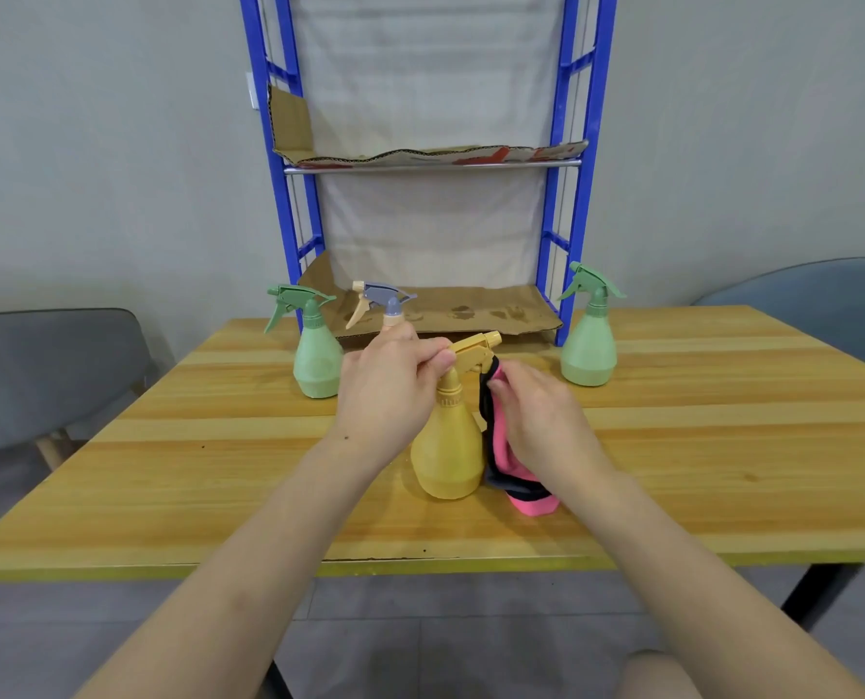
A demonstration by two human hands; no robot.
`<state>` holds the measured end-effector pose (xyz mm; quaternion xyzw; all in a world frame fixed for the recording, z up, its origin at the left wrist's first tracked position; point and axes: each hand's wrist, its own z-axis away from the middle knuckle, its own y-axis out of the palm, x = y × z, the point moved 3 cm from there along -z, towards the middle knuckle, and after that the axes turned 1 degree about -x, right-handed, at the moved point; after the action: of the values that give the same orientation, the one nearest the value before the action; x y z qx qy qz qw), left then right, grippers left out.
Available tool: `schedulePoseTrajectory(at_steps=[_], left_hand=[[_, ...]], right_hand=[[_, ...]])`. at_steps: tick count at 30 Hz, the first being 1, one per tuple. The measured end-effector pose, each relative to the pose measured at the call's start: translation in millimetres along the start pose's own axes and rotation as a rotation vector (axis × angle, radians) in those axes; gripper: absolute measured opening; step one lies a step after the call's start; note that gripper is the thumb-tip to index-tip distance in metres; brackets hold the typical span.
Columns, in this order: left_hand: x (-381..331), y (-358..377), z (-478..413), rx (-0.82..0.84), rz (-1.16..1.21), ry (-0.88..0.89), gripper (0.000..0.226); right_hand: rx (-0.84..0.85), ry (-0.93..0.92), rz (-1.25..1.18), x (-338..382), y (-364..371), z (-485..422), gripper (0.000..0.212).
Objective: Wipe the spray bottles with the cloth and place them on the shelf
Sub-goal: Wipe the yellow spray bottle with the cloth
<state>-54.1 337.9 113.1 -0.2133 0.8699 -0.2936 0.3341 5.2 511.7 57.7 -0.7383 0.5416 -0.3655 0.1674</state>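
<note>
- Yellow spray bottle (pixel 448 449) stands upright on the wooden table (pixel 168 446), near the front edge and in front of the blue shelf (pixel 569 194).
- Left hand (pixel 387 396) pinches the rear of the bottle's spray head, fingers curled on it, steadying the bottle.
- Right hand (pixel 536 421) grips the pink-and-black cloth (pixel 513 466), fingers closed on it, and presses its upper end against the trigger side under the nozzle; the lower end trails to the table.
- Step in hand, as judged: wiping the first bottle, at the head and neck.
- Two green bottles, left (pixel 314 345) and right (pixel 589 330), and a blue-headed bottle (pixel 385 305), partly hidden behind the left hand, wait near the shelf.
- Both cardboard-lined tiers hold no bottles; the task is at an early stage.
- Next move calls for running the cloth down the body, then lifting the bottle clear of its neighbours onto the lower tier.
</note>
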Motion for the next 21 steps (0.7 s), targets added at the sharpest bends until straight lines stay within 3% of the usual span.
schedulePoseTrajectory(at_steps=[9, 14, 18, 21], left_hand=[[-6, -1, 7, -0.040, 0.001, -0.034, 0.022], [-7, 0, 10, -0.058, 0.097, -0.075, 0.021], [-2, 0, 17, -0.017, 0.408, -0.176, 0.017], [9, 1, 33, -0.025, 0.528, -0.218, 0.027]], right_hand=[[-0.225, 0.382, -0.448, 1, -20, 35, 0.017], [-0.184, 0.357, -0.535, 23, -22, 44, 0.025], [-0.052, 0.283, -0.538, 36, -13, 51, 0.020], [-0.042, 0.261, -0.480, 36, -7, 59, 0.022]])
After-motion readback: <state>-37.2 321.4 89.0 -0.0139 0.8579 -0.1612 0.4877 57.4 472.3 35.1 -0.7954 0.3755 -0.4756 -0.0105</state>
